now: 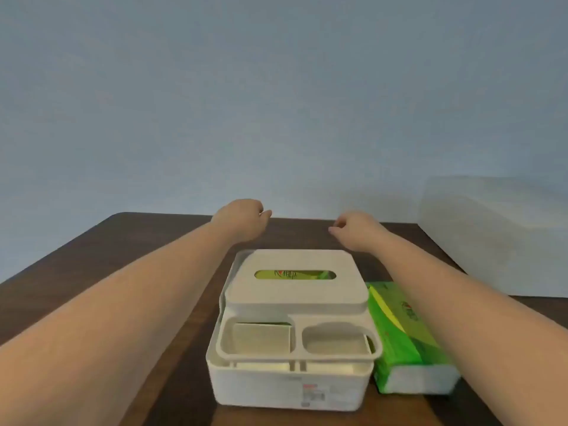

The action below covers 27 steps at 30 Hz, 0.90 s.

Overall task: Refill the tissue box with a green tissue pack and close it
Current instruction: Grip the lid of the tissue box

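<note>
With both the left hand (242, 219) and right hand (356, 230) hovering loosely curled and empty beyond the tissue box (292, 339), the green tissue pack (405, 336) is lying just right of it, long axis running front to back, nearer the right forearm.

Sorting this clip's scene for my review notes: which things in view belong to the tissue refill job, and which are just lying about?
Part of the job:
- white tissue box
- its lid, green showing through the slot
- green tissue pack beside the box
- left hand and right hand, both empty beyond the box

Just lying about:
- pale translucent container at the table's far right
</note>
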Each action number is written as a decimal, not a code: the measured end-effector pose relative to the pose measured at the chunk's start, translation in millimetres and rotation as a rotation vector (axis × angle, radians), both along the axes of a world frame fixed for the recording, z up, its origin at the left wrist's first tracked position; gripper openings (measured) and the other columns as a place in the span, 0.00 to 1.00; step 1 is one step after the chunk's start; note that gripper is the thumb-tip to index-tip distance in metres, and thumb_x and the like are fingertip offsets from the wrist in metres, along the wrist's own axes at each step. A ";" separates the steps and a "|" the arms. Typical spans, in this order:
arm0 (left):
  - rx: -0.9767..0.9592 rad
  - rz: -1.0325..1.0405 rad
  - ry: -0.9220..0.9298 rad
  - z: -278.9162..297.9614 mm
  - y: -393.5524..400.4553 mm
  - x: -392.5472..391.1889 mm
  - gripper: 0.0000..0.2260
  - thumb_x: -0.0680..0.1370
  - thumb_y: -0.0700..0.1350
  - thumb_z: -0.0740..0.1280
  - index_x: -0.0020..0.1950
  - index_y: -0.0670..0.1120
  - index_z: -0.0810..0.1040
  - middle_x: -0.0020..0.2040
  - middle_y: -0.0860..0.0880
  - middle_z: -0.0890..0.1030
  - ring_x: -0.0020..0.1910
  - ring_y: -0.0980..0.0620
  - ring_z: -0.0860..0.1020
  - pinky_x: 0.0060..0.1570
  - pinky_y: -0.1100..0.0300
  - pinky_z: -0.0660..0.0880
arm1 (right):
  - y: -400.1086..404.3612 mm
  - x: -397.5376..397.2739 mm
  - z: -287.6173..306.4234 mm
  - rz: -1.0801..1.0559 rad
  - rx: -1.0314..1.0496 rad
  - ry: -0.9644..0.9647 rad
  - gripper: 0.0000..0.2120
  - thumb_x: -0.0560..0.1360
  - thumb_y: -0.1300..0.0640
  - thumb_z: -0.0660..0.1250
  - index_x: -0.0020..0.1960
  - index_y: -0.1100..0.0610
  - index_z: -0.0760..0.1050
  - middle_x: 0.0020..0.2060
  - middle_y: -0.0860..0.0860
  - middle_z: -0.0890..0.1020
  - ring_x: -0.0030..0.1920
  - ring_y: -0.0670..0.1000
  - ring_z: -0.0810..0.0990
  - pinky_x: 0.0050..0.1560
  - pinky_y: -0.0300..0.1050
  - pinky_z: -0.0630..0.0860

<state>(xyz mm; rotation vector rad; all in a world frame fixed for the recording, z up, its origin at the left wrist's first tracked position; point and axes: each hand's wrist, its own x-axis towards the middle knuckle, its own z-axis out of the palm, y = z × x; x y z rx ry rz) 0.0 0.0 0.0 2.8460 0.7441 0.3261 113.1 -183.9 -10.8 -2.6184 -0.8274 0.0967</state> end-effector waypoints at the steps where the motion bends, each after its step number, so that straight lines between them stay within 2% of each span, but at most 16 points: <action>1: 0.009 0.003 0.003 -1.5 -1.8 -10.5 0.21 0.81 0.54 0.52 0.62 0.42 0.76 0.59 0.44 0.80 0.58 0.43 0.77 0.55 0.50 0.74 | -7.6 -8.6 -1.2 -0.007 -0.003 0.008 0.18 0.80 0.50 0.59 0.57 0.62 0.80 0.57 0.57 0.82 0.58 0.59 0.78 0.56 0.48 0.73; 5: -0.006 0.047 -0.056 -0.4 -18.7 -54.9 0.19 0.80 0.52 0.55 0.61 0.41 0.76 0.57 0.44 0.80 0.54 0.44 0.77 0.49 0.53 0.73 | -36.1 -54.5 2.7 -0.047 -0.007 0.015 0.17 0.79 0.51 0.60 0.59 0.60 0.78 0.57 0.57 0.81 0.57 0.59 0.78 0.55 0.48 0.74; 7: -0.033 0.057 -0.044 -3.2 -24.1 -73.5 0.17 0.79 0.52 0.57 0.58 0.41 0.76 0.54 0.44 0.80 0.51 0.44 0.77 0.50 0.53 0.75 | -44.2 -74.4 4.3 -0.058 -0.055 0.027 0.14 0.76 0.53 0.62 0.53 0.61 0.80 0.48 0.56 0.82 0.50 0.58 0.79 0.48 0.47 0.76; 9: -0.046 0.069 -0.018 -5.5 -27.8 -89.0 0.15 0.79 0.52 0.59 0.58 0.43 0.74 0.51 0.46 0.78 0.49 0.46 0.76 0.51 0.53 0.75 | -52.5 -91.1 7.7 -0.090 -0.107 0.057 0.09 0.74 0.55 0.65 0.44 0.61 0.78 0.35 0.54 0.77 0.40 0.57 0.77 0.38 0.44 0.73; 11: -0.074 0.077 -0.002 -5.1 -31.7 -101.4 0.12 0.77 0.52 0.61 0.55 0.44 0.73 0.49 0.48 0.76 0.48 0.47 0.75 0.46 0.55 0.73 | -59.5 -103.6 11.9 -0.138 -0.122 0.074 0.07 0.72 0.58 0.66 0.38 0.60 0.76 0.31 0.53 0.75 0.33 0.55 0.75 0.34 0.42 0.71; 13: -0.121 0.088 0.029 -3.6 -36.6 -111.2 0.08 0.75 0.50 0.64 0.48 0.46 0.72 0.44 0.49 0.75 0.46 0.46 0.75 0.42 0.56 0.71 | -64.1 -111.5 14.9 -0.178 -0.133 0.084 0.08 0.71 0.59 0.67 0.34 0.60 0.75 0.31 0.53 0.78 0.30 0.53 0.75 0.36 0.43 0.73; 16: -0.231 0.091 0.107 -4.7 -43.1 -122.0 0.08 0.73 0.48 0.66 0.38 0.45 0.73 0.35 0.49 0.75 0.39 0.47 0.75 0.40 0.57 0.72 | -65.1 -122.1 15.2 -0.203 -0.183 0.141 0.05 0.69 0.60 0.69 0.39 0.62 0.77 0.31 0.55 0.79 0.30 0.55 0.75 0.37 0.45 0.74; 19: -0.313 0.096 0.105 -9.0 -45.7 -124.1 0.07 0.73 0.47 0.65 0.42 0.44 0.73 0.34 0.47 0.75 0.35 0.47 0.74 0.37 0.58 0.72 | -62.2 -124.1 13.8 -0.196 -0.195 0.163 0.07 0.70 0.61 0.67 0.47 0.63 0.80 0.35 0.56 0.79 0.33 0.56 0.75 0.38 0.45 0.74; 20: -0.325 0.096 0.099 -10.9 -46.3 -123.9 0.07 0.74 0.47 0.63 0.44 0.43 0.73 0.34 0.47 0.74 0.34 0.48 0.73 0.34 0.59 0.72 | -61.0 -125.4 14.7 -0.195 -0.200 0.162 0.07 0.70 0.62 0.67 0.46 0.63 0.80 0.35 0.56 0.78 0.33 0.56 0.73 0.38 0.45 0.72; 22: -0.330 0.097 0.083 -13.1 -47.5 -123.9 0.07 0.75 0.45 0.62 0.45 0.42 0.73 0.35 0.46 0.74 0.34 0.47 0.73 0.33 0.59 0.71 | -58.8 -129.8 16.9 -0.195 -0.254 0.149 0.02 0.69 0.65 0.68 0.38 0.63 0.76 0.32 0.56 0.74 0.32 0.55 0.71 0.36 0.44 0.69; 25: -0.331 0.092 0.067 -12.9 -48.1 -123.8 0.06 0.75 0.43 0.64 0.49 0.42 0.75 0.44 0.45 0.76 0.43 0.44 0.76 0.44 0.55 0.75 | -54.9 -133.0 16.9 -0.191 -0.369 0.126 0.09 0.70 0.64 0.69 0.34 0.62 0.70 0.31 0.55 0.71 0.37 0.56 0.72 0.35 0.44 0.68; 27: -0.365 0.073 0.052 -11.3 -48.7 -124.0 0.05 0.75 0.40 0.62 0.49 0.42 0.75 0.44 0.44 0.76 0.42 0.43 0.75 0.43 0.56 0.74 | -52.4 -133.9 17.5 -0.171 -0.425 0.092 0.11 0.71 0.62 0.68 0.34 0.61 0.69 0.33 0.54 0.70 0.42 0.57 0.73 0.41 0.45 0.71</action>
